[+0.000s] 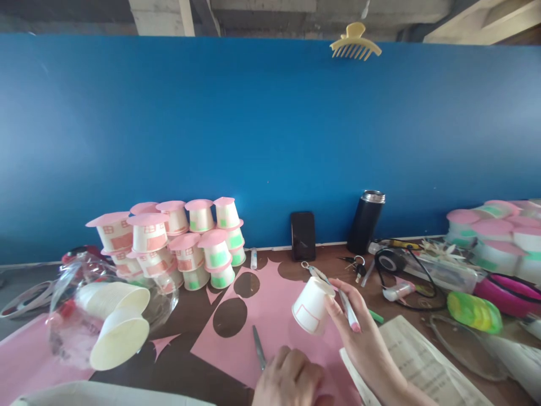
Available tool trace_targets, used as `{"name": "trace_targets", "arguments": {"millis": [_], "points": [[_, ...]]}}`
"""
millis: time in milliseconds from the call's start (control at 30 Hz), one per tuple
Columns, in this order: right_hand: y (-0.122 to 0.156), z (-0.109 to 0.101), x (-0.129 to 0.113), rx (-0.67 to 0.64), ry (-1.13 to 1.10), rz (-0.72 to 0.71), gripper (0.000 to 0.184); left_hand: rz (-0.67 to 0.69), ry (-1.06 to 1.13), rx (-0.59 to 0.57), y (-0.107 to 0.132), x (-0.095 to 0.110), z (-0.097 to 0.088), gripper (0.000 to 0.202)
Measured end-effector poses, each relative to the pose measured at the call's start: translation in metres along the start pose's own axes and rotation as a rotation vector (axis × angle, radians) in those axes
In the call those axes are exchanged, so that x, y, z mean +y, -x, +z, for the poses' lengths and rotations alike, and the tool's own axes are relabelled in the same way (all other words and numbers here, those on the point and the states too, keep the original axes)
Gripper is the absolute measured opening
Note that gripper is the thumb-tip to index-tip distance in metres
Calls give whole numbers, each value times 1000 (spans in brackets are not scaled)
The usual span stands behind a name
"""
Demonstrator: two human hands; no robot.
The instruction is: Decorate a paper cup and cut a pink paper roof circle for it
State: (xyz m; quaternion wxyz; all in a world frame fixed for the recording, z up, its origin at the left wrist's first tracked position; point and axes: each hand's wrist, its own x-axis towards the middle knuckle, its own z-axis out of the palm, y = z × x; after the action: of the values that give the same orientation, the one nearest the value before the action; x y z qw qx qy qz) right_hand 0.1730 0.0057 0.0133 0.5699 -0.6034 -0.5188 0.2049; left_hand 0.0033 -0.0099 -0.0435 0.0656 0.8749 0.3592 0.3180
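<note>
My right hand (357, 330) is closed on a tilted white paper cup (310, 310), which it holds above the pink paper. A pink rectangular outline is drawn on the cup's side. The same hand also has a white marker with a pink end (351, 316) between its fingers. Low in the view, my left hand (289, 379) rests with curled fingers. Whether it grips anything is hidden. From beside it points the grey blade of scissors (259, 347), their handles out of sight. Beneath both hands lies the pink sheet (264, 304) with round holes cut out.
Stacked paper cups with pink tops (147, 234) stand at the back left. In front of them are loose white cups (120, 338) in clear plastic. A phone (303, 237), black bottle (366, 223), keys (358, 266), printed paper (416, 355) and more decorated cups (499, 231) occupy the right.
</note>
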Motion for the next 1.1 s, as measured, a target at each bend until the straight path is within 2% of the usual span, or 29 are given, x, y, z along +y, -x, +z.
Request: {"name": "trace_targets", "arguments": {"millis": [100, 267, 433, 633, 800, 867, 1100], "points": [[1, 2, 3, -10, 16, -4, 36, -14, -147, -25, -2, -1, 5, 24], [1, 3, 6, -55, 33, 2, 35, 8, -236, -46, -3, 0, 8, 13], [-2, 2, 8, -100, 51, -12, 30, 29, -286, -45, -3, 4, 7, 13], [-3, 1, 14, -114, 75, -23, 29, 76, -236, -64, 1, 1, 11, 17], [-5, 0, 14, -134, 81, -14, 34, 145, -110, 86, 8, -6, 14, 20], [-5, 0, 14, -137, 79, 1, 36, 146, -88, 108, 9, -8, 14, 20], [-2, -1, 9, -147, 37, 61, 37, 116, -98, 77, 7, -9, 13, 26]]}}
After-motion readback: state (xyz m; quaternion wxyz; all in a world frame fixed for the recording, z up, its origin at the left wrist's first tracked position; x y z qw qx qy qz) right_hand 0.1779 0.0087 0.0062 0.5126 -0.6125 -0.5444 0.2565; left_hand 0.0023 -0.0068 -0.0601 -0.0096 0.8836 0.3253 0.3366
